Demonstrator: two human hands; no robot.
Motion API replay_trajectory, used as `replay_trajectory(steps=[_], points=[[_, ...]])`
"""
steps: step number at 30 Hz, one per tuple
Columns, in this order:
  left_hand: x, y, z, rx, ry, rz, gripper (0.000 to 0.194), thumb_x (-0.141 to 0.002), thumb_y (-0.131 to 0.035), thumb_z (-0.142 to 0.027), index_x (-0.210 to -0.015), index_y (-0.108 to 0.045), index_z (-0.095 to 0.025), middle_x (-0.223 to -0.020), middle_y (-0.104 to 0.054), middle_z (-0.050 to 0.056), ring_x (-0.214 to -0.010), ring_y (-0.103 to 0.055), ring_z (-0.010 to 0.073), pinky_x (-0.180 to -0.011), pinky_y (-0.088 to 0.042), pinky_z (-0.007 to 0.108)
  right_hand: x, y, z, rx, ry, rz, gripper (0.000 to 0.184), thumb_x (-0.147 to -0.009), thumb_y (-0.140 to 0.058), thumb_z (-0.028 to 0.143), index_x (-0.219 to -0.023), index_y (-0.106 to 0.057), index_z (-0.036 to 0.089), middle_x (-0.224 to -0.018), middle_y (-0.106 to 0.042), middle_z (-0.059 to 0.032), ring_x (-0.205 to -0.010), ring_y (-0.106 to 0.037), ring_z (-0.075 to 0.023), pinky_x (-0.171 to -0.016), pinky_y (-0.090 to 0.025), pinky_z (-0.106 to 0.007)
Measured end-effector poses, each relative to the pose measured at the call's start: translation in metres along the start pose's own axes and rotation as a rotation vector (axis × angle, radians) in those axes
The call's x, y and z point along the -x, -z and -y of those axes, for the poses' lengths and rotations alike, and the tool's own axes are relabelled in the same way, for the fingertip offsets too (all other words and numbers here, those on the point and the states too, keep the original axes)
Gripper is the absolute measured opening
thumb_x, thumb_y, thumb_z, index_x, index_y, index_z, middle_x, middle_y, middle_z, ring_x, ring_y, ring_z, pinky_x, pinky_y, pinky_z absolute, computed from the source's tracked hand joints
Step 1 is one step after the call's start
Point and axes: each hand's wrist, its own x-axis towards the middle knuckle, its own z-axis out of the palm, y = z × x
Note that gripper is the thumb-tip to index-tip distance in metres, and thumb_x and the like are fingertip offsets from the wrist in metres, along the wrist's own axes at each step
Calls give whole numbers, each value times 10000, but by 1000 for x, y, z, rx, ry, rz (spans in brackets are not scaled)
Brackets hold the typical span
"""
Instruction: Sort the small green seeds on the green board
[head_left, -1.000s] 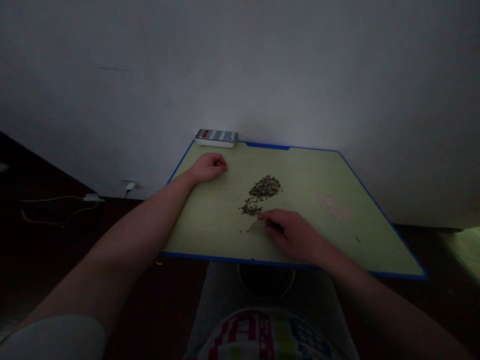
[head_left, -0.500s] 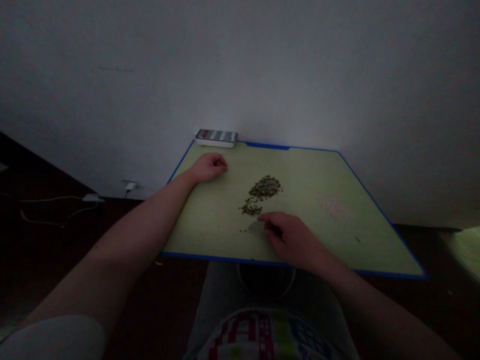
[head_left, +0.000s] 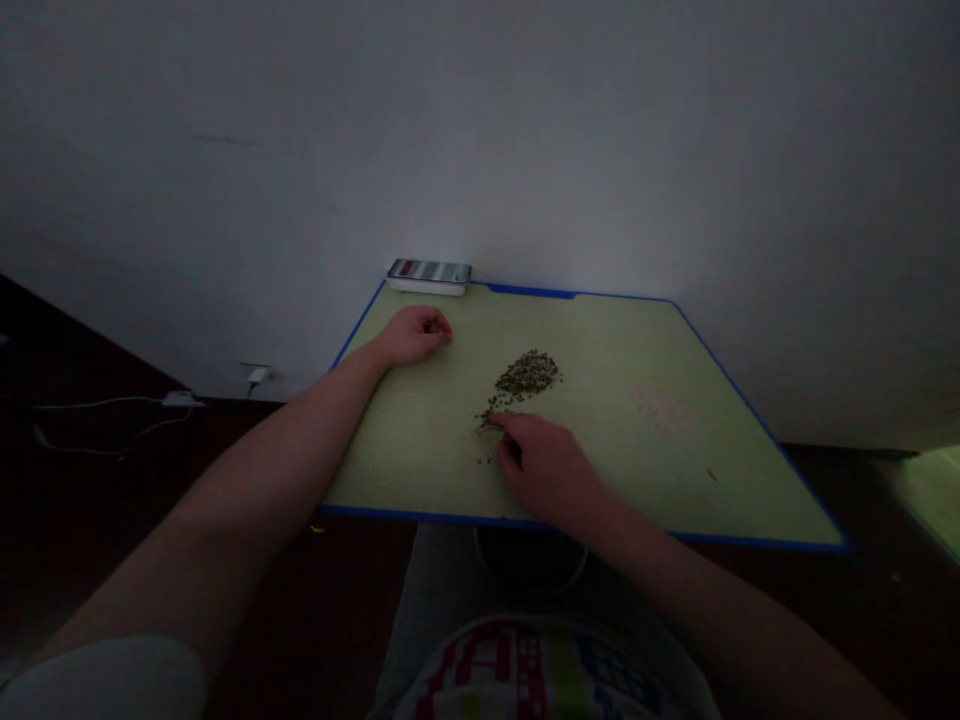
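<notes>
My right hand (head_left: 544,465) is closed on a thin clear protractor (head_left: 486,438), mostly hidden by the fingers; its arc shows faintly at the fingertips. The index fingertip touches a small cluster of dark green beans (head_left: 491,408) on the pale green tabletop (head_left: 405,450). Just beyond lies the larger heap of beans (head_left: 528,374), with pale grains among them. My left hand (head_left: 417,335) rests on the far left of the tabletop, fingers loosely curled, and I see nothing in it. To the right, a thin spread of pale rice-like grains (head_left: 663,410) lies by itself.
A phone (head_left: 429,271) lies on a white box (head_left: 427,287) at the far left corner against the wall. A dark round container (head_left: 531,560) sits between my legs under the blue front edge. A small dark sliver (head_left: 712,475) lies at right. Cables (head_left: 105,402) trail at left.
My right hand has moved left and slightly forward with the protractor, reaching the small bean cluster, which it now partly covers. My left hand stays in place.
</notes>
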Motion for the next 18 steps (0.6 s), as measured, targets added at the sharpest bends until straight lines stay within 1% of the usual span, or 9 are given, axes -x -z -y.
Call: replay_trajectory(steps=[3,8,12,15,17,18], points=[[-1,0,2,-10,-23,-3,192,-656,-654,-320,-747,-655,-151,-579,-523,-31,-549,-451,97,-529,-344,241,4,2,-6,22,-41,-29,419,-877,-505,155,-1259,-675,141,-1098,-751,-133,-974,-703,-238,-910,-529,-369],[-1,0,2,-7,-19,-10,189,-663,-659,-325,-740,-655,-153,-566,-517,-32,-539,-444,97,-524,-336,240,22,16,-34,52,-125,-84,399,-865,-513,196,-1218,-690,139,-922,-766,-107,-814,-709,-230,-803,-543,-354],[1,0,-3,-1,-9,-9,185,-661,-660,-326,-732,-650,-156,-561,-521,-30,-536,-447,98,-522,-335,241,38,29,-55,54,-204,-155,382,-863,-512,241,-1177,-700,130,-934,-768,-119,-809,-713,-249,-759,-543,-366],[2,1,-5,-12,-9,-9,174,-654,-659,-314,-731,-656,-158,-561,-528,-30,-538,-454,98,-528,-340,242,42,29,-57,-12,-198,-175,360,-865,-520,252,-1163,-699,160,-855,-764,-82,-760,-707,-234,-721,-541,-352],[2,1,-5,-12,-10,-8,179,-651,-659,-318,-733,-659,-158,-559,-527,-31,-537,-454,98,-526,-338,241,40,24,-50,-74,-170,-147,356,-865,-528,239,-1174,-695,179,-802,-756,-58,-723,-698,-218,-706,-540,-339],[2,1,-4,-14,-12,-10,185,-649,-660,-322,-734,-661,-158,-560,-526,-31,-538,-453,99,-526,-338,241,38,20,-45,-92,-153,-131,359,-863,-532,229,-1179,-695,184,-812,-759,-58,-724,-698,-214,-709,-540,-337]])
